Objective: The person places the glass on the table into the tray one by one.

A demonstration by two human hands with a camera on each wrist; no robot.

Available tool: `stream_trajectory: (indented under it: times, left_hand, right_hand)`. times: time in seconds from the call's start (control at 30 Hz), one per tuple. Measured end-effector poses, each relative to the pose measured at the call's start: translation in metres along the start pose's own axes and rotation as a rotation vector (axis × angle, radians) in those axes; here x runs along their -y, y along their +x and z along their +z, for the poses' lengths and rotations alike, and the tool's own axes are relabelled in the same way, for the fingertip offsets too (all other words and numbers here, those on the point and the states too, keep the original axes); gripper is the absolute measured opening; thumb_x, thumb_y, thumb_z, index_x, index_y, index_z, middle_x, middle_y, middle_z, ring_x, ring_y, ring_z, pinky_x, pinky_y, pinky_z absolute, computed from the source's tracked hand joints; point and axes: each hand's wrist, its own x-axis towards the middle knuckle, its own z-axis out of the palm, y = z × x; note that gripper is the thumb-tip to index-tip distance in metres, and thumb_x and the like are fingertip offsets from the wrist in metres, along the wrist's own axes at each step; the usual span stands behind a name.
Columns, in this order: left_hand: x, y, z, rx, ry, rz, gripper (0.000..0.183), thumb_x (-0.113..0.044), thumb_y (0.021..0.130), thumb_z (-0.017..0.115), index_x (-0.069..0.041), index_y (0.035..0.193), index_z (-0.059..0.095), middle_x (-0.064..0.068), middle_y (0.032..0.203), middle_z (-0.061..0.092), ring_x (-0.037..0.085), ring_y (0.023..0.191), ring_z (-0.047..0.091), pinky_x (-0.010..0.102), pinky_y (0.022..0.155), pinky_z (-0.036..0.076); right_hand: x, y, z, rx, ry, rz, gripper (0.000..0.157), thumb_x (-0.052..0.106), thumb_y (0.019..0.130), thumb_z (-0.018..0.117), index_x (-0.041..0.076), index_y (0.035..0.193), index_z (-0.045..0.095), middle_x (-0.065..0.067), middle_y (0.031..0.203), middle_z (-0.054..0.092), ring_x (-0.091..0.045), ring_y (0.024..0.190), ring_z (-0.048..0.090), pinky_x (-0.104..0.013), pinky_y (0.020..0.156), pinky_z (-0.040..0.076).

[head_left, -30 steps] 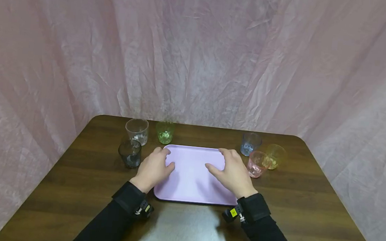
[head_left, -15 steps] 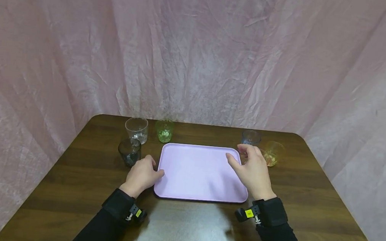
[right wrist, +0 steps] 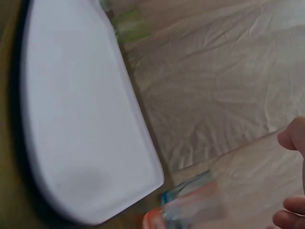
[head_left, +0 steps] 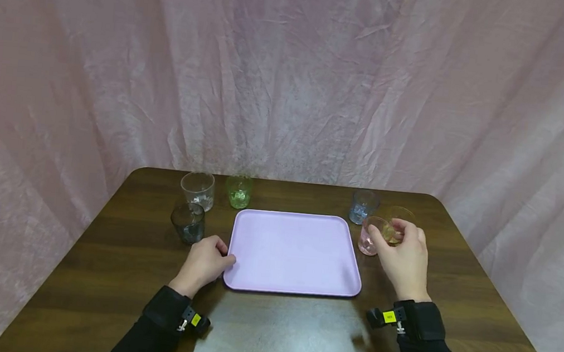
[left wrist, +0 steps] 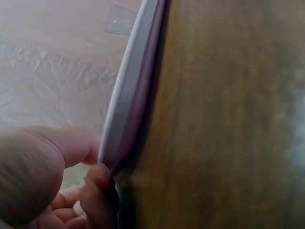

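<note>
A lilac rectangular tray (head_left: 296,254) lies on the wooden table, its long side towards me. My left hand (head_left: 204,263) pinches the tray's left edge, thumb on the rim and a fingertip under it, as the left wrist view shows. On the right, my right hand (head_left: 404,259) hovers with thumb and fingers apart beside a pink glass (head_left: 368,244) and a yellow glass (head_left: 393,213), partly covering the yellow one in the head view. In the right wrist view its fingers (right wrist: 291,138) hold nothing.
A blue glass (head_left: 362,210) stands behind the pink one. Left of the tray are a dark grey glass (head_left: 189,225), a clear glass (head_left: 198,192) and a green glass (head_left: 238,193). A pink curtain (head_left: 290,76) hangs behind the wooden table (head_left: 102,272).
My right hand has moved right from over the tray to the pink and yellow glasses. My left hand has come back from above the tray to its left edge and grips it.
</note>
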Motion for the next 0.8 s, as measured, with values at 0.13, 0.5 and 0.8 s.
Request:
stream_trajectory:
  times: [0.13,0.5,0.8]
  left_hand:
    - [0.003,-0.002,0.002,-0.004,-0.057,-0.005,0.017,-0.014,0.079,0.075,-0.005,0.083,0.061,0.004,0.062,0.058,0.015,0.047,0.055,0.027,0.041,0.046]
    - [0.008,-0.004,0.005,-0.035,-0.153,0.007,0.015,-0.011,0.078,0.074,-0.005,0.084,0.062,0.002,0.059,0.059,0.015,0.046,0.056,0.028,0.042,0.045]
    - [0.008,-0.005,0.006,-0.029,-0.182,-0.009,0.015,-0.012,0.080,0.074,-0.005,0.087,0.063,0.002,0.061,0.060,0.015,0.047,0.056,0.029,0.043,0.047]
  right_hand:
    - [-0.013,-0.002,0.006,-0.022,-0.008,0.077,0.077,0.053,0.086,0.070,-0.005,0.132,0.049,-0.022,0.119,0.048,-0.034,0.104,0.050,-0.048,0.082,0.043]
    - [-0.035,-0.003,0.027,-0.008,-0.032,0.179,0.088,0.054,0.081,0.075,-0.008,0.134,0.042,-0.025,0.120,0.044,-0.034,0.105,0.047,-0.048,0.085,0.044]
    - [-0.044,-0.003,0.039,0.014,-0.042,0.190,0.089,0.054,0.080,0.076,-0.010,0.133,0.042,-0.026,0.120,0.045,-0.037,0.109,0.046,-0.054,0.090,0.043]
